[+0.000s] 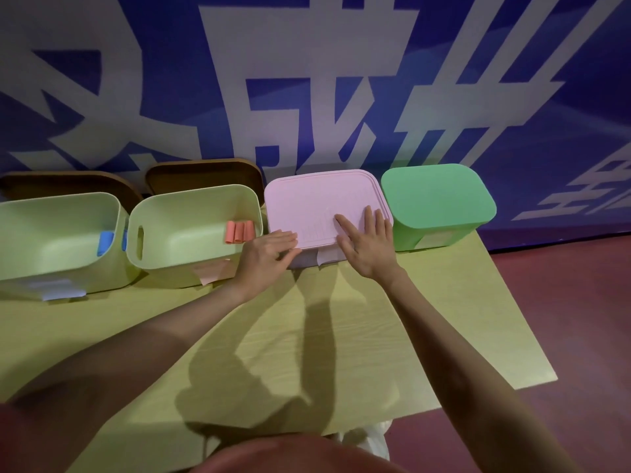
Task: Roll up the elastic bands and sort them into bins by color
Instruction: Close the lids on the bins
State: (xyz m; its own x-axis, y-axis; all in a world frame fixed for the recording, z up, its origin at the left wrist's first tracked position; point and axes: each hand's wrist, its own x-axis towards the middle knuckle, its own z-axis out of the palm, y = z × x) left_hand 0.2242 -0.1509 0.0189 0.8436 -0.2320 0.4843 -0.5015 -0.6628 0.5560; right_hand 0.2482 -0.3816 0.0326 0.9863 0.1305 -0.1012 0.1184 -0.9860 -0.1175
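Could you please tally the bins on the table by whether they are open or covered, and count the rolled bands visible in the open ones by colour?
Open bins: 2
Covered bins: 2 (pink lid, green lid)
Orange rolled bands: 3
Blue rolled bands: 1
Total: 4 bins, 4 bands visible

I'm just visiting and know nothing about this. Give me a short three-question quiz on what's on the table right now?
1. True or false: both hands rest on the flat pink plastic lid.
2. Which open pale green plastic bin holds the rolled orange bands: A) far left bin, B) second bin from the left?
3. Fill in: the bright green lidded bin stands to the ___ of the pink lid.

Key: 1 true: left hand at its near left corner, right hand flat on top. 2 B. 3 right.
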